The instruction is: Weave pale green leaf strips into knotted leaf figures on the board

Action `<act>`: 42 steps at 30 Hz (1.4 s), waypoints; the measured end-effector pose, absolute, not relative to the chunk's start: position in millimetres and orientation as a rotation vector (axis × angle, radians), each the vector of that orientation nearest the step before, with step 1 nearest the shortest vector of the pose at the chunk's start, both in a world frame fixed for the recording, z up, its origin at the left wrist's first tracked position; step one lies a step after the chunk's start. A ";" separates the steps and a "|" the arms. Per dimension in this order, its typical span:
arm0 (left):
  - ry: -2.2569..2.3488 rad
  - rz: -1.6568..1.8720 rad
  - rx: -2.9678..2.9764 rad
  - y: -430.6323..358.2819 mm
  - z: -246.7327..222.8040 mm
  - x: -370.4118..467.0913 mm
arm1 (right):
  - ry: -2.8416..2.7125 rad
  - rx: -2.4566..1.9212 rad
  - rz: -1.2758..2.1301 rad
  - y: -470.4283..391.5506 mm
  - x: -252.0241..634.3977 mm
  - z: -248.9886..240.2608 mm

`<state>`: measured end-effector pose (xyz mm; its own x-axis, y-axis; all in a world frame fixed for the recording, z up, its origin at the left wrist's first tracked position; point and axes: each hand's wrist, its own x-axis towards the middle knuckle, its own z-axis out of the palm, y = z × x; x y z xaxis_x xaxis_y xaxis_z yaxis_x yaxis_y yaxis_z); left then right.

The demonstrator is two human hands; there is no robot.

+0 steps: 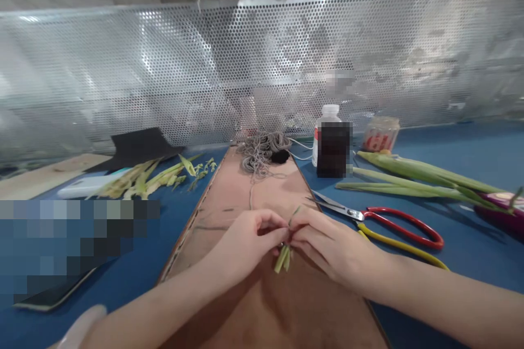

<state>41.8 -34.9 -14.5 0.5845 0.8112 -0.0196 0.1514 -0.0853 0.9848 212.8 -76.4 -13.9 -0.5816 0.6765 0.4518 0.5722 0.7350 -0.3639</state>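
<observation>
My left hand [254, 237] and my right hand [332, 240] meet fingertip to fingertip over a brown cardboard sheet [266, 311]. Between them is a small bundle of green stems [283, 259], whose cut ends stick out below the fingers. A thin green tip pokes up above my right fingers. Both hands pinch at the bundle, though the fingers hide the exact hold. A grey cord runs from a tangled grey pile [264, 152] on the far end of the cardboard down towards my left hand.
Scissors [356, 215] with red and yellow handles lie right of the cardboard. Behind them stand a bottle [331, 114] and a clear cup [381, 133]. Long green leaves [426, 172] are at right, cut plant pieces [143, 177] at left. A perforated metal panel [262, 65] closes the back.
</observation>
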 end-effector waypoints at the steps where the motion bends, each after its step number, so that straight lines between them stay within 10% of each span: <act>1: 0.812 0.667 1.603 -34.7 -13.7 41.6 | -2.362 -0.945 0.238 -76.1 213.1 -13.9; 42: 0.767 0.561 1.659 -25.0 -5.8 32.3 | -2.419 -0.946 -0.483 -67.9 214.5 -9.2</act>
<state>32.3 -25.0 -5.8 0.6704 0.7410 -0.0384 0.1882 -0.1197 0.9748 214.5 -67.9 -9.2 -0.6371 0.5282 0.5613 0.7033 0.6964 0.1429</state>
